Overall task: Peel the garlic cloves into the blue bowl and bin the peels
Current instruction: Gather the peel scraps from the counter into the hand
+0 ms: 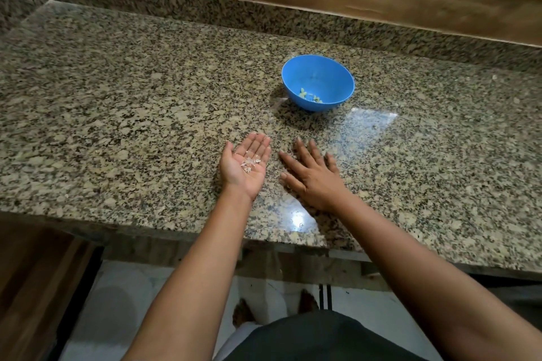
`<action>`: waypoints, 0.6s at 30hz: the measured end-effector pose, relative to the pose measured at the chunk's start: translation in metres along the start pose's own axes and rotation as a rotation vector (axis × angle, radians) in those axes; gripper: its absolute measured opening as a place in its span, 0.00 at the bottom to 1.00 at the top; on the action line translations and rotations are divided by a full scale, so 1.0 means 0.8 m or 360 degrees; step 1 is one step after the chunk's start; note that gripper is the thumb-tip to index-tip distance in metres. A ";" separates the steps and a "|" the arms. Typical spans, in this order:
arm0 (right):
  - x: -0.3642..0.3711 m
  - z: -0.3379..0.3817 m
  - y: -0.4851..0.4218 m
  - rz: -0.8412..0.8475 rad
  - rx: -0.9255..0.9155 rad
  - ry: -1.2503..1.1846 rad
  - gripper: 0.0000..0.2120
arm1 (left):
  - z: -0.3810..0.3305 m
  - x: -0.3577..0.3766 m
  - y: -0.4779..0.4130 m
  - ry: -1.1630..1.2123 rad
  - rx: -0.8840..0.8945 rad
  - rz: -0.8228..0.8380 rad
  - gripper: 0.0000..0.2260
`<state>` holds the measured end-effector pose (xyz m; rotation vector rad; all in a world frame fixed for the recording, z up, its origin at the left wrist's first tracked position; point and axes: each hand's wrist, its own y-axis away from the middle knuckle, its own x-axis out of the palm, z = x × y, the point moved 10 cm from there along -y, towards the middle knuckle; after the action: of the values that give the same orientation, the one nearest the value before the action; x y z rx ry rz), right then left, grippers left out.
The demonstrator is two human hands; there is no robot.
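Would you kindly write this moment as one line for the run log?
left hand: open, palm up, carrying peels | right hand: spread, palm down over counter | blue bowl: holds peeled cloves

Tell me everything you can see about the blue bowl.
The blue bowl is round, plain and plastic-looking, and it stands upright on the speckled granite counter. Neither the left hand nor the right hand touches it. A few pale peeled garlic cloves lie in its bottom, towards the near side.
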<state>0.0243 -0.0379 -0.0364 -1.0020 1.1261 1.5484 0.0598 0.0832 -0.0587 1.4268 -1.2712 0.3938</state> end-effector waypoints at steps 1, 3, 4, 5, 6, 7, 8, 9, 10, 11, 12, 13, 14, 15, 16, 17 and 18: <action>-0.012 0.006 0.000 -0.0122 -0.0043 -0.0127 0.25 | -0.001 -0.001 0.000 -0.0004 0.0001 0.0000 0.25; -0.040 0.013 -0.002 -0.0371 -0.0131 -0.0399 0.21 | -0.003 -0.001 0.000 -0.0003 0.0006 0.0005 0.25; -0.047 0.015 -0.006 -0.0399 -0.0156 -0.0457 0.19 | -0.004 -0.002 0.000 0.0008 0.0009 0.0004 0.25; -0.050 0.016 -0.012 -0.0368 -0.0162 -0.0481 0.17 | -0.005 -0.003 0.000 0.0016 0.0011 0.0002 0.25; -0.050 0.018 -0.019 -0.0303 -0.0162 -0.0491 0.17 | -0.005 -0.003 -0.001 0.0019 0.0013 -0.0002 0.25; -0.050 0.021 -0.024 -0.0236 -0.0169 -0.0488 0.17 | -0.005 -0.004 0.000 0.0018 0.0016 -0.0007 0.25; -0.050 0.024 -0.029 -0.0188 -0.0180 -0.0475 0.18 | -0.004 -0.004 0.000 0.0015 0.0017 -0.0009 0.25; -0.050 0.026 -0.032 -0.0165 -0.0191 -0.0462 0.19 | -0.004 -0.004 -0.001 0.0010 0.0017 -0.0012 0.25; -0.050 0.026 -0.034 -0.0162 -0.0200 -0.0466 0.19 | -0.004 -0.005 -0.002 0.0007 0.0018 -0.0015 0.25; -0.051 0.026 -0.034 -0.0181 -0.0209 -0.0482 0.19 | -0.005 -0.005 -0.002 0.0004 0.0024 -0.0022 0.25; -0.052 0.025 -0.033 -0.0217 -0.0210 -0.0500 0.18 | -0.005 -0.006 -0.002 0.0005 0.0027 -0.0025 0.25; -0.053 0.023 -0.030 -0.0266 -0.0208 -0.0514 0.16 | -0.005 -0.006 -0.002 0.0006 0.0031 -0.0030 0.25; -0.055 0.022 -0.028 -0.0320 -0.0205 -0.0514 0.15 | -0.006 -0.007 -0.002 0.0008 0.0038 -0.0036 0.25; -0.056 0.021 -0.025 -0.0373 -0.0206 -0.0496 0.14 | -0.005 -0.007 -0.001 0.0006 0.0046 -0.0043 0.25; -0.056 0.021 -0.022 -0.0411 -0.0205 -0.0468 0.13 | -0.005 -0.006 -0.001 0.0001 0.0047 -0.0044 0.25; -0.057 0.023 -0.019 -0.0435 -0.0210 -0.0439 0.12 | -0.003 -0.006 0.000 -0.0003 0.0041 -0.0045 0.25; -0.056 0.025 -0.016 -0.0442 -0.0213 -0.0411 0.11 | -0.002 -0.005 0.000 0.0003 0.0035 -0.0047 0.25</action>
<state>0.0448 -0.0266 0.0084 -0.9685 0.6818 1.4896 0.0588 0.0863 -0.0613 1.4621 -1.2461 0.3901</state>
